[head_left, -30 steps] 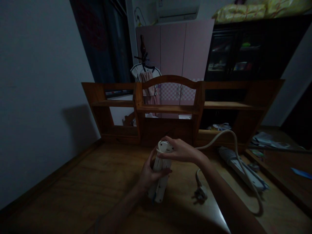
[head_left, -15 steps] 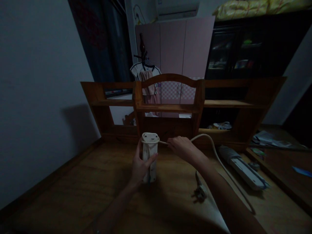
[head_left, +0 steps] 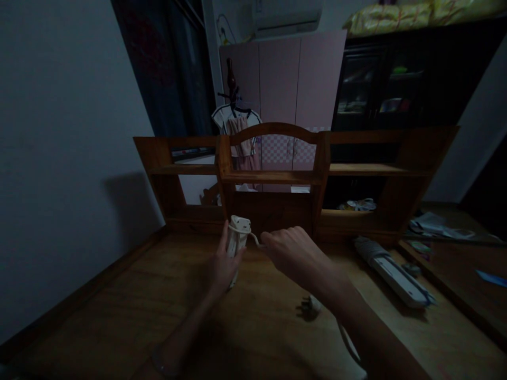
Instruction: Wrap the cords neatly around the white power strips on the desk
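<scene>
My left hand (head_left: 222,265) grips a white power strip (head_left: 236,237) and holds it upright above the wooden desk (head_left: 130,301). My right hand (head_left: 292,252) is closed on the strip's white cord (head_left: 255,240) just to the right of the strip's top end. The cord runs back under my right forearm. Its plug (head_left: 308,306) lies on the desk below my right wrist.
A second white power strip (head_left: 390,272) with cord wound on it lies on the desk at the right. A wooden shelf unit (head_left: 277,177) stands along the back edge. Papers (head_left: 435,227) lie at far right. A grey wall borders the left.
My right hand has pulled the cord nearer to me, and the loop that arched to the right is gone. The strip now stands edge-on, and the plug has slid left.
</scene>
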Demonstrator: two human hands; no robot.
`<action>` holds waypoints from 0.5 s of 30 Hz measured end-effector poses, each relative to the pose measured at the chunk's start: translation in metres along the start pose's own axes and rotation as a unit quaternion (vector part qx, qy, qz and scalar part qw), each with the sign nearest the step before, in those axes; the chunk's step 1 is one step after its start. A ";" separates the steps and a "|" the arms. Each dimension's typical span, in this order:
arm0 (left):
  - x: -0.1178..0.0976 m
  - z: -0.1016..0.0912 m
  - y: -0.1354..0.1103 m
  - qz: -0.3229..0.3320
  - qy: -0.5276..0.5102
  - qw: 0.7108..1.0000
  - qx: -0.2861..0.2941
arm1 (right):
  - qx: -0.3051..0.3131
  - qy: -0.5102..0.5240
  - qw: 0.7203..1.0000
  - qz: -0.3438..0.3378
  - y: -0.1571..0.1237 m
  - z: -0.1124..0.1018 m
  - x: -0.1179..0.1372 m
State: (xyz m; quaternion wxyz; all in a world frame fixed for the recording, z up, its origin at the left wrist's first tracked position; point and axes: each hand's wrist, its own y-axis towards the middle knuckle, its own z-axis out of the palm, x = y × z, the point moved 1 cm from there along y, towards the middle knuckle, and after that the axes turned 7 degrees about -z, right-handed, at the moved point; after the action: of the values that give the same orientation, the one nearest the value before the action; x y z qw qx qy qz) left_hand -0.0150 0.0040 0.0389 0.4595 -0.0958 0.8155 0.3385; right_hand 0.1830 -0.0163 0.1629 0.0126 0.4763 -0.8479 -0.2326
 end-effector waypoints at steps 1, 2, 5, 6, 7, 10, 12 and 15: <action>-0.001 0.002 -0.003 0.001 0.027 1.000 0.014 | -0.003 0.006 1.000 -0.008 -0.001 -0.002 0.001; -0.003 0.004 -0.007 0.007 0.057 0.998 0.029 | -0.006 0.012 1.000 -0.015 -0.002 -0.003 0.002; -0.007 0.009 -0.020 0.075 0.141 0.984 0.080 | -0.009 0.028 0.999 -0.032 -0.004 -0.009 0.003; -0.009 0.011 -0.025 0.110 0.163 0.975 0.098 | -0.009 0.035 0.999 -0.035 -0.005 -0.010 0.002; -0.010 0.013 -0.029 0.146 0.183 0.965 0.118 | -0.007 0.046 0.998 -0.036 -0.005 -0.011 0.002; -0.012 0.018 -0.043 0.238 0.217 0.928 0.189 | 0.011 0.107 0.994 -0.029 -0.005 -0.012 -0.006; -0.013 0.020 -0.050 0.266 0.215 0.912 0.226 | 0.026 0.174 0.984 -0.017 -0.005 -0.010 -0.018; -0.014 0.021 -0.052 0.289 0.199 0.906 0.237 | 0.038 0.307 0.951 -0.001 -0.007 -0.005 -0.043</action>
State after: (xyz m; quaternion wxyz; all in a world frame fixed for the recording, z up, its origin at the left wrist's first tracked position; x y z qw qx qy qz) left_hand 0.0315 -0.0235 0.0190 0.1790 0.1902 0.9381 0.2275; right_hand 0.2129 0.0137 0.1735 0.2543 0.5258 -0.8106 -0.0427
